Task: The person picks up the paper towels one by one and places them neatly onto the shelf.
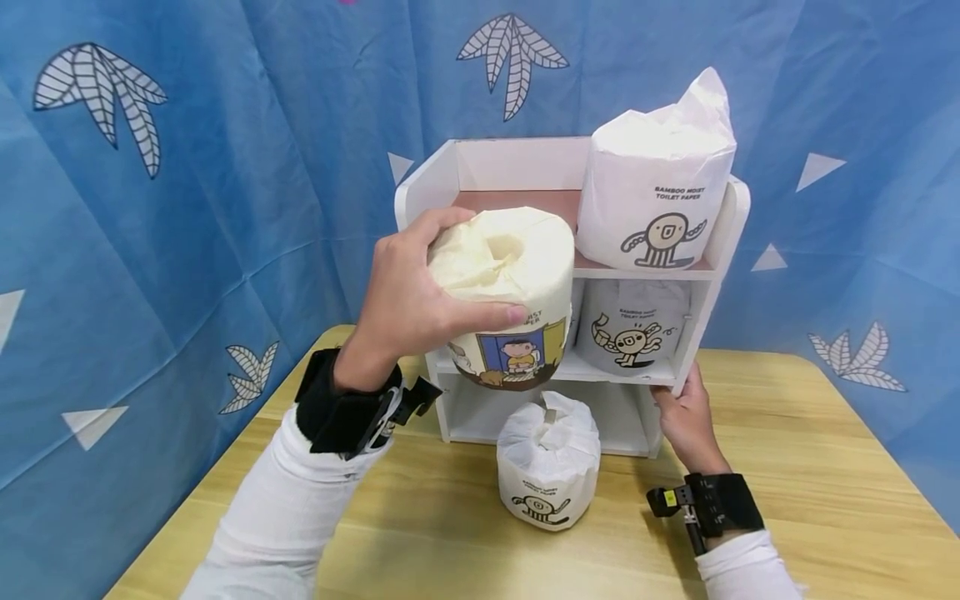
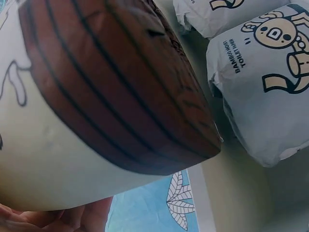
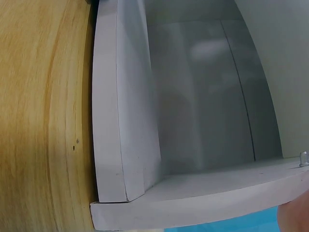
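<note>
A blue leaf-print curtain hangs behind a pale wooden tabletop (image 1: pixel 787 467) carrying a small white shelf unit (image 1: pixel 723 250).

The left hand (image 1: pixel 408 296) grips a cream, paper-wrapped toilet roll (image 1: pixel 510 292) from above, fingers curled round its soft top, in front of the shelf unit's middle tier. Placing looks under way; sliding it in needs a level push beside the wrapped roll (image 1: pixel 633 329) there.

The right hand (image 1: pixel 686 417) steadies the unit's lower right edge; its fingers' lie cannot be told.

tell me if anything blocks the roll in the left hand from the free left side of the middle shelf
Nothing visible does. The left hand holds the cream roll right in front of the middle shelf; the only roll there, the white roll, sits on its right side.
</note>
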Tool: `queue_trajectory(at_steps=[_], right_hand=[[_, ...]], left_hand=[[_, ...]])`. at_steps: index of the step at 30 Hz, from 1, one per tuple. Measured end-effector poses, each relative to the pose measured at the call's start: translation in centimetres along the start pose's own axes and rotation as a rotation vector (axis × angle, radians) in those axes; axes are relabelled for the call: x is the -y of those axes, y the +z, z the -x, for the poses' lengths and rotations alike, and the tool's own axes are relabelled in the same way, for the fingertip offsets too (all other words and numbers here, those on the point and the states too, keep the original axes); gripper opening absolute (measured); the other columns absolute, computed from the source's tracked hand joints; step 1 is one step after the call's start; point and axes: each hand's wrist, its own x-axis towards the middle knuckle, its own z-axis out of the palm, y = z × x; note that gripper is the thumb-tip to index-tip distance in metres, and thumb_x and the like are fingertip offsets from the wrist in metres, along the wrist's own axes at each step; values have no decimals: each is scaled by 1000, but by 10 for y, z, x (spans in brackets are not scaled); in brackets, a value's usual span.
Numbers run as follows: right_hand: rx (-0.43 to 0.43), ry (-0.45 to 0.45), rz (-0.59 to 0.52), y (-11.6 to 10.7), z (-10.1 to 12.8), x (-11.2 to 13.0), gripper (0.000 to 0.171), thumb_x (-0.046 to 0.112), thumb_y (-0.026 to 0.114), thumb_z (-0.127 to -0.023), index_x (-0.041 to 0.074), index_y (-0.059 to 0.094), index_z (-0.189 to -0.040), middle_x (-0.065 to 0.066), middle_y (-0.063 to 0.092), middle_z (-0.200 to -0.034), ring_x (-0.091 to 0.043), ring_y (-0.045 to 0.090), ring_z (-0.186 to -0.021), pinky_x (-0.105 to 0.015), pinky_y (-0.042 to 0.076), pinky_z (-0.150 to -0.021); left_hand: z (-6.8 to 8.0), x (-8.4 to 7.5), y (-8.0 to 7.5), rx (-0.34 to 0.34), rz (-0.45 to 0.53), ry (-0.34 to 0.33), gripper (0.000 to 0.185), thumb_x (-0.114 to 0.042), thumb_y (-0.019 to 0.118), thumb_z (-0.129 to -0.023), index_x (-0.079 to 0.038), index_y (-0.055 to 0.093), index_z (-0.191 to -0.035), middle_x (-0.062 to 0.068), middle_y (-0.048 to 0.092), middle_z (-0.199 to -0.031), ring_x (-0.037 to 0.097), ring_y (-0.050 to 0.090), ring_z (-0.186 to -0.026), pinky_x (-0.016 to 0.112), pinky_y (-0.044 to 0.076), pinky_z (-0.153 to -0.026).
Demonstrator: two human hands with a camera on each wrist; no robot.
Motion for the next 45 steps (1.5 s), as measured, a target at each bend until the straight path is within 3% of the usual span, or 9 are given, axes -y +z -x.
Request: queue_trajectory(at_steps=[15,24,33,37,40,45], right_hand=[[-12,0,28,-1,1,1,61,11,40,-104,32,13,-155,-9,30,-151,-30,33,-136,-55,33,-106],[-17,-10,35,0,0,-1,60,14,41,-104,32,14,-155,-9,32,-150,-25,36,-134,-36,39,-104],[-14,-21,40,0,0,0,60,15,42,-104,32,15,-155,-8,33,-150,-25,35,-134,-29,40,-101],[-13,-23,44,0,1,0,60,15,42,-104,32,15,-155,-8,33,-150,-25,35,-134,-30,40,-102],[-14,-25,43,0,1,0,60,14,42,-104,32,15,-155,-8,33,-150,-26,35,-135,-33,40,-103],[-17,-28,42,0,1,0,61,13,42,-104,32,15,-155,-8,33,-150,-25,36,-134,-25,40,-100]], left_hand=[[-28,-15,0,1,-13,-28,80,-39,92,-52,-4,63,-119,6,68,-101,14,61,-88,33,50,-69],[-43,-19,-1,-17,4,-12,73,-39,91,-55,-7,65,-115,4,68,-104,15,59,-89,34,48,-72],[-54,-22,-2,19,0,-99,79,-43,88,-58,-6,61,-123,7,65,-107,17,57,-93,33,50,-72],[-61,-23,-1,16,-62,-137,78,-50,87,-58,-11,62,-121,1,65,-106,18,50,-101,33,39,-84],[-66,-23,0,17,-122,-175,78,-56,85,-57,-16,63,-121,-3,65,-106,18,42,-108,33,32,-86],[-74,-21,2,29,-123,-235,81,-59,84,-57,-19,61,-124,-3,61,-110,16,38,-110,31,39,-81]])
